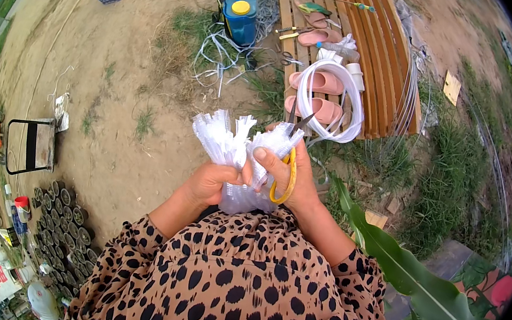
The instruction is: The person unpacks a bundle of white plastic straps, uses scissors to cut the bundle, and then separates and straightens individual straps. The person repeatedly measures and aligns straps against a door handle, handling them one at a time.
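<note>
A thick bundle of clear-white plastic strips [222, 140] is held at waist height, its cut ends fanned upward in two clumps. My left hand [211, 183] grips the left clump near its base. Around the right clump [269, 149] closes my right hand [302, 181], thumb across the front. Yellow-handled scissors [289, 184] also hang in that hand, with dark blades pointing up and slightly apart behind the strips. The lower part of the bundle rests against the spotted garment [239, 280]. Some fingers are hidden by the plastic.
A slatted wooden bench [375, 44] ahead carries pink slippers [321, 81], a white coil [357, 120], a bottle [340, 51] and small scissors [290, 59]. Beside it stands a blue backpack sprayer [243, 21]. A long green leaf [407, 274] reaches in at right. Left are plant pots [62, 226].
</note>
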`<action>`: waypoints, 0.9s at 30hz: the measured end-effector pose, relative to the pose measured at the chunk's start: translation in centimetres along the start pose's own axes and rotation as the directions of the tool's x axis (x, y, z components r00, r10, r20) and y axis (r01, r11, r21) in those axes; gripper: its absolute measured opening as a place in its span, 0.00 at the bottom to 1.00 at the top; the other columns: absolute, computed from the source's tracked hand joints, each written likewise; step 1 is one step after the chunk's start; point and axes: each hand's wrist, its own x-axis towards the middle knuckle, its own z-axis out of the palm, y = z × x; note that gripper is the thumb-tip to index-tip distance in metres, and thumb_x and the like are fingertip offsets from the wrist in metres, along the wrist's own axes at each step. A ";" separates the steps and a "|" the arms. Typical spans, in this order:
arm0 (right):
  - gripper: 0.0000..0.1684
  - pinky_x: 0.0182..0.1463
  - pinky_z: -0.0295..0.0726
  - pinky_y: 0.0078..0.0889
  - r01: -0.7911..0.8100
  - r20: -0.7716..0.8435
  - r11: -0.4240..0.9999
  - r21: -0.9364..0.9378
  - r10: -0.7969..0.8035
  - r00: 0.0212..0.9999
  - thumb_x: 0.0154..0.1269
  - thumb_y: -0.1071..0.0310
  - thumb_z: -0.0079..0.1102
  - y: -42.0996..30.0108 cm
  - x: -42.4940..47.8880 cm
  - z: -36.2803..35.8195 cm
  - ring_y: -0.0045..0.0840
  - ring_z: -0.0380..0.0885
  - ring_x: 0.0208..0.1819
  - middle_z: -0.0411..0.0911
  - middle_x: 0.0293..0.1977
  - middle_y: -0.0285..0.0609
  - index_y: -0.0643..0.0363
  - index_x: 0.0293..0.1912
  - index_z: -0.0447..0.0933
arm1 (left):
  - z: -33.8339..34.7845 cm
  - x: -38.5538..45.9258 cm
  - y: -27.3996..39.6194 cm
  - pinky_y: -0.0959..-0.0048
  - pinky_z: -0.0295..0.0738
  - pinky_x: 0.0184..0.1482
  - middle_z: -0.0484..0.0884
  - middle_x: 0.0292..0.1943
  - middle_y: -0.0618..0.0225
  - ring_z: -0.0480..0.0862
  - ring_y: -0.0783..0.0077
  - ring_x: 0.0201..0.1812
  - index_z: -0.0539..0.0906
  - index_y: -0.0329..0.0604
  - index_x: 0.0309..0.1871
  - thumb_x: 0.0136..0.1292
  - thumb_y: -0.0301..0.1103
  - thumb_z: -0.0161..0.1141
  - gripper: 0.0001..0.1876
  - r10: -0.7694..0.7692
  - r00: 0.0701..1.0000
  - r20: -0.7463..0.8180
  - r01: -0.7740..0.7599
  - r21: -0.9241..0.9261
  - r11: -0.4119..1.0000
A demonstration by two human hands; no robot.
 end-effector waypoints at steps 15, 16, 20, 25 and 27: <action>0.33 0.27 0.74 0.18 -0.348 0.481 0.873 -0.342 0.481 0.733 0.78 0.40 0.41 -5.7 -3.0 -2.4 0.16 0.76 0.22 0.76 0.23 0.36 0.63 0.46 0.76 | -3.2 0.0 -0.5 0.70 0.74 0.47 0.85 0.37 0.65 0.82 0.71 0.42 0.85 0.39 0.40 0.67 0.38 0.63 0.10 0.361 0.916 0.175 -0.392 0.581 0.713; 0.33 0.27 0.74 0.18 -0.342 0.487 0.876 -0.340 0.475 0.733 0.77 0.39 0.40 -5.5 -3.0 -2.4 0.17 0.76 0.22 0.76 0.23 0.37 0.63 0.45 0.76 | -4.2 0.1 -1.3 0.71 0.75 0.47 0.85 0.38 0.65 0.82 0.71 0.42 0.85 0.39 0.42 0.67 0.37 0.63 0.10 0.371 0.905 0.207 -0.413 0.631 0.657; 0.38 0.24 0.75 0.19 -0.343 0.466 0.875 -0.341 0.474 0.747 0.73 0.33 0.43 -4.9 -2.7 -2.3 0.18 0.76 0.21 0.75 0.22 0.37 0.64 0.43 0.76 | -3.1 0.1 0.3 0.66 0.76 0.54 0.85 0.47 0.64 0.83 0.69 0.49 0.81 0.36 0.55 0.63 0.32 0.68 0.18 0.159 0.969 0.189 -0.241 0.589 0.771; 0.35 0.24 0.74 0.18 -0.306 0.453 0.907 -0.289 0.411 0.791 0.74 0.34 0.43 -4.7 -3.0 -1.7 0.16 0.75 0.21 0.74 0.21 0.35 0.61 0.39 0.74 | -1.2 -0.2 -0.3 0.66 0.76 0.56 0.83 0.52 0.60 0.82 0.65 0.52 0.82 0.33 0.51 0.60 0.30 0.69 0.17 0.171 0.979 0.114 -0.202 0.380 0.903; 0.33 0.23 0.72 0.17 -0.285 0.451 0.920 -0.269 0.382 0.807 0.75 0.36 0.44 -4.4 -3.2 -1.5 0.15 0.73 0.19 0.72 0.20 0.33 0.60 0.38 0.74 | -1.5 -0.1 -0.5 0.66 0.76 0.55 0.83 0.52 0.58 0.83 0.61 0.51 0.83 0.34 0.47 0.60 0.30 0.69 0.14 0.212 0.970 0.118 -0.243 0.486 0.840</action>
